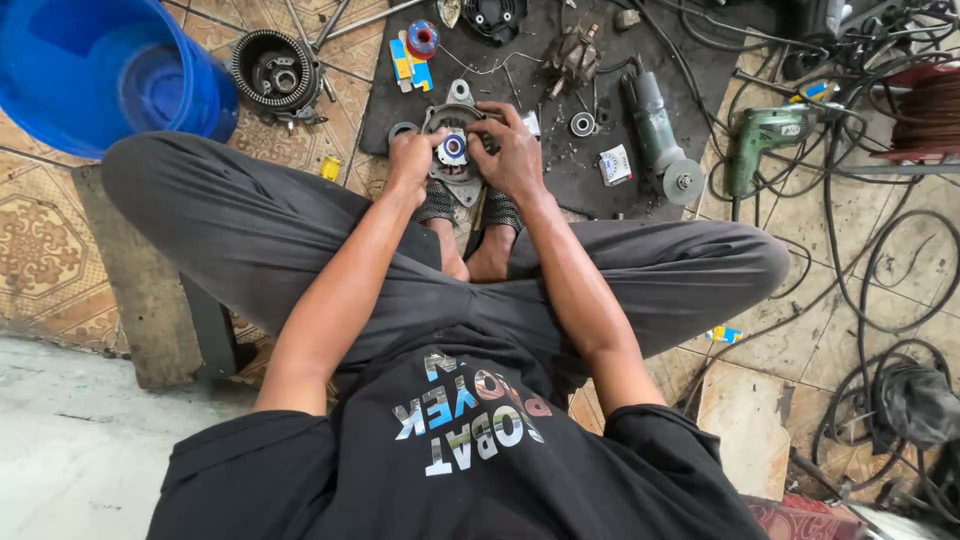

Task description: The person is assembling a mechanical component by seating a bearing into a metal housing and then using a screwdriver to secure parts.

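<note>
A round blue plastic bucket (pixel 95 70) is seen at the far left on patterned floor tiles (pixel 40 240). A dark rubbery mat (pixel 590 185) is spread ahead of the crossed legs, strewn with parts. To its right lie a green drill (pixel 765 135) and a grey-green angle grinder (pixel 655 130) with its disc down — both trailed by black cables (pixel 880 260). A toothed metal ring (pixel 272 68) rests near the bucket. At the mat's near edge, just beyond the feet, a grey cast-metal housing (pixel 455 185) is gripped from both sides: the left hand (pixel 412 160) and the right hand (pixel 512 150) are closed around it, fingers pressed about a small round bearing (pixel 454 148) at its centre.
</note>
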